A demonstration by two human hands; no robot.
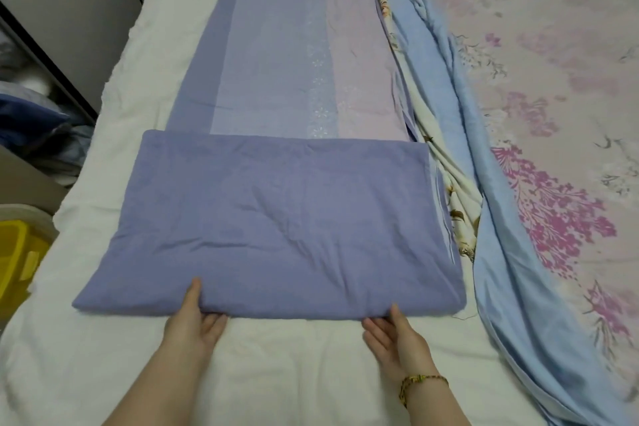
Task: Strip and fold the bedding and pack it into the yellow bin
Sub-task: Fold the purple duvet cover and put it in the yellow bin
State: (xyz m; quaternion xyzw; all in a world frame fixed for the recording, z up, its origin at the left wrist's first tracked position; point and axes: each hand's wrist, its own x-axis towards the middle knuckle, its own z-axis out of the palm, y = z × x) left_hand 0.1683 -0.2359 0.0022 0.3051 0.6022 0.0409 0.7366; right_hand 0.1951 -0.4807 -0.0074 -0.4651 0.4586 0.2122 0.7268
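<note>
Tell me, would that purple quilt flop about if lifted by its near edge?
Probably: the purple quilt looks soft and creased, so the unfolded length would likely sag. The fold looks padded, so maybe bulky rather than heavy. Both hands, left hand and right hand, grip it.

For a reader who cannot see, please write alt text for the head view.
Both hands, left hand and right hand, grip the near fold of a purple quilt on a white bed; a yellow bin stands at left.

Purple quilt (276, 218) half-folded, near yellow bin (17, 252)
</note>
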